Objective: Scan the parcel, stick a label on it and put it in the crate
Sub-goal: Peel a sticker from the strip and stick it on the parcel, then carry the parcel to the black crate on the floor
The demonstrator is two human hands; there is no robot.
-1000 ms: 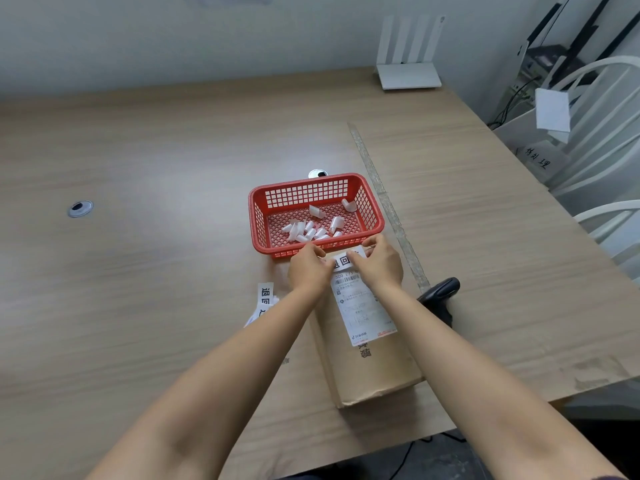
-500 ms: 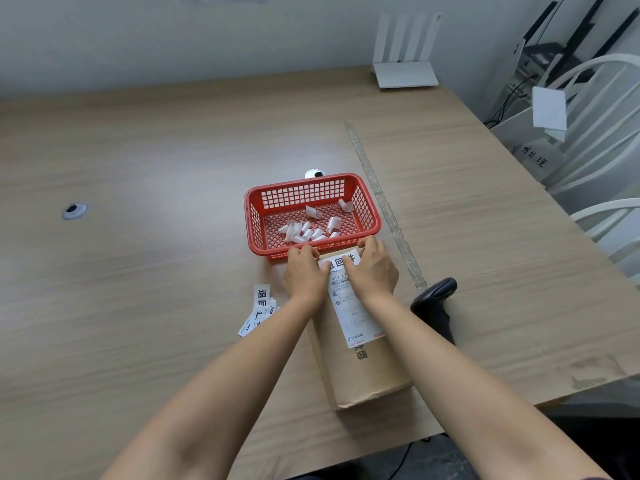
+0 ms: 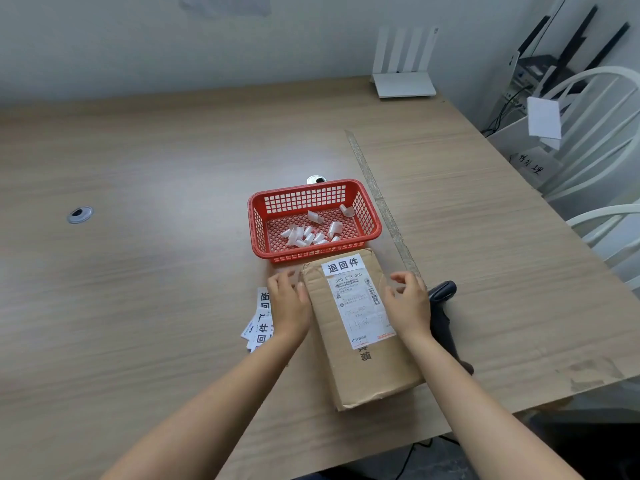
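Observation:
A brown cardboard parcel [image 3: 367, 368] lies flat on the wooden table in front of me. It carries a white shipping sheet with a barcode, and a small white label with black characters [image 3: 343, 265] is stuck at its far end. My left hand [image 3: 289, 303] rests at the parcel's left edge, fingers apart. My right hand [image 3: 408, 301] hovers at its right edge, fingers spread, holding nothing. Just beyond the parcel stands a red plastic crate [image 3: 258, 233] with several white paper scraps inside.
A stack of spare labels [image 3: 259, 327] lies left of the parcel. A black handheld scanner [image 3: 445, 296] lies to its right. A white router [image 3: 403, 81] stands at the table's far edge, and white chairs [image 3: 595, 133] crowd the right side.
Both hands pressed the label on the parcel's far end, then came off it and moved apart to the parcel's sides. The label now sits uncovered.

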